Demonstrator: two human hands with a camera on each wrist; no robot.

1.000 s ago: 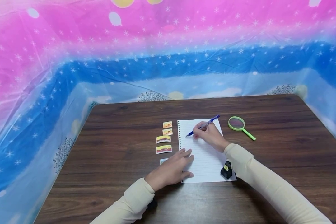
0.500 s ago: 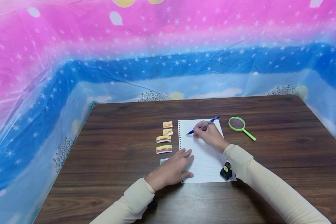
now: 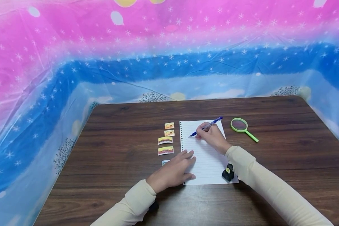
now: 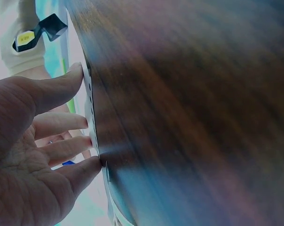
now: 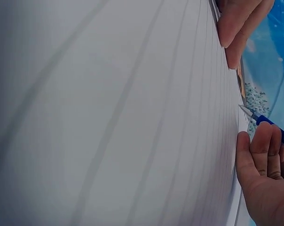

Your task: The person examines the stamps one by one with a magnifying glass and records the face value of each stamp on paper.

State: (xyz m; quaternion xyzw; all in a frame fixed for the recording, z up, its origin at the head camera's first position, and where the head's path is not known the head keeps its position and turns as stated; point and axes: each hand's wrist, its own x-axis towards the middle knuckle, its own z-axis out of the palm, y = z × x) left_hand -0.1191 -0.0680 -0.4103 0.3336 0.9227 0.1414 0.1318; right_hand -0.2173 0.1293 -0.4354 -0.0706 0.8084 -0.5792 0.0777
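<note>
A lined sheet of loose-leaf paper (image 3: 207, 172), punched with holes down its left side, lies on the table. My right hand (image 3: 213, 138) pinches a blue pen (image 3: 217, 119), its tip down at the upper left of the sheet. Some faint marks show near the tip. In the right wrist view the pen (image 5: 259, 118) slants toward the paper, with curled fingers (image 5: 262, 141) around it. My left hand (image 3: 173, 169) rests with spread fingers on the sheet's lower left edge. In the left wrist view the fingertips (image 4: 81, 123) touch the paper by its punched holes.
Left of the sheet, small picture cards (image 3: 165, 150) lie in a column; the lowest card (image 3: 165, 162) is partly under my left hand. A green magnifying glass (image 3: 251, 136) lies to the right. A snowflake-patterned cloth (image 3: 158, 66) hangs behind the wooden table (image 3: 110, 157).
My right hand and the pen have shifted very slightly to the right along the sheet. The left hand has stayed in place.
</note>
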